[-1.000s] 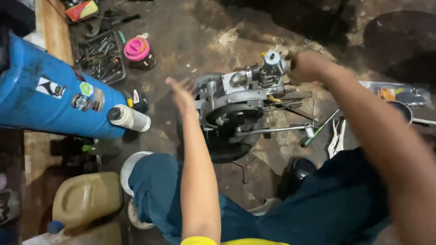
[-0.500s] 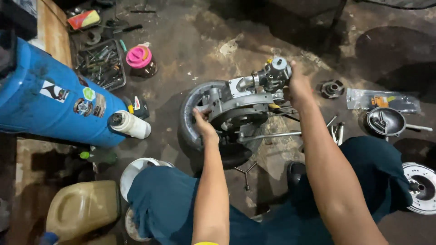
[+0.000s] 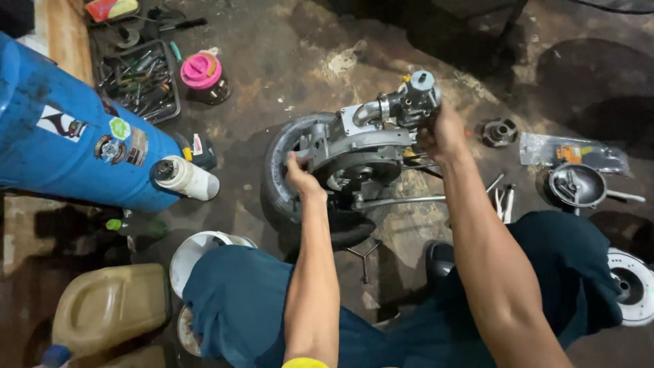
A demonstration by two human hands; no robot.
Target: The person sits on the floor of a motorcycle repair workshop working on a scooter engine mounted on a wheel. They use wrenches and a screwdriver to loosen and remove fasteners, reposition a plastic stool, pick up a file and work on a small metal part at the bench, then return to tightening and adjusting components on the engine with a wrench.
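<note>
**Both hands now on the engine block**

Nearest me: person's knees in teal trousers, forearms reaching fwd. Left hand has come in since a sec ago, when it hovered open in the air w/ fingers spread; now it's closed on the near-left rim of the engine assembly, thumb side up, fingers curled over the casing edge. Right hand is still up at the far-right end, wrapped round the carburettor body; fingers mostly hidden behind it, so how tight I can't tell, but it's clasping, not open. So the block has gone from one-hand steadying to a two-hand hold; looks to me like it's braced for work or a shift.

The assembly sits on the floor btwn the two hands, resting over a black rubber tyre. Cast alloy, dull grey, ribbed and greasy, w/ a round cover in the middle and thin steel rods sticking out below the right wrist.

Left of the left hand: white plastic bottle lying on its side against a big blue drum, smooth painted metal w/ stickers. Nearer, a tan plastic jerrycan. Beyond, a tray of tools and a pink-lidded jar.

Right of the right hand: a small round metal part, a shiny bowl-shaped cover. Floor is oil-stained concrete, dark and patchy.
</note>
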